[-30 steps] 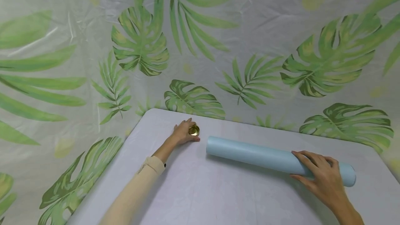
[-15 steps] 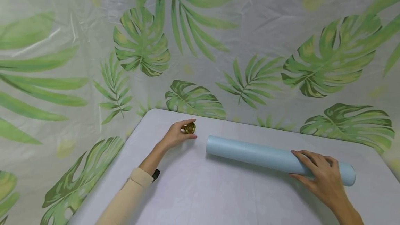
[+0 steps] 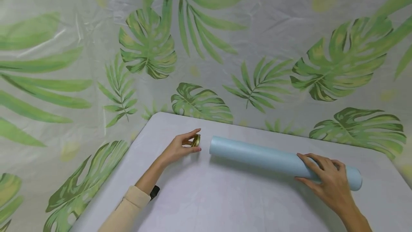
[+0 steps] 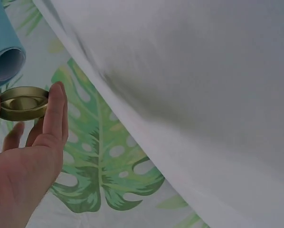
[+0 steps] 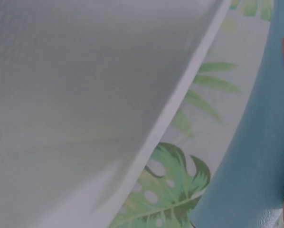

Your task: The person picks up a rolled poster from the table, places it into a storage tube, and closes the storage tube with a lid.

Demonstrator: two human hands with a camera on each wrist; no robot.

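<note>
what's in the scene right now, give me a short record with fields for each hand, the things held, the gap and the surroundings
left hand: pinches a gold-coloured cap
right hand: grips a light blue tube near its right end
tube end nearest the cap: open and hollow
gap: cap and tube apart, not touching
surface: white table
backdrop: sheet printed with green leaves
left arm: cream sleeve, dark object at the wrist
</note>
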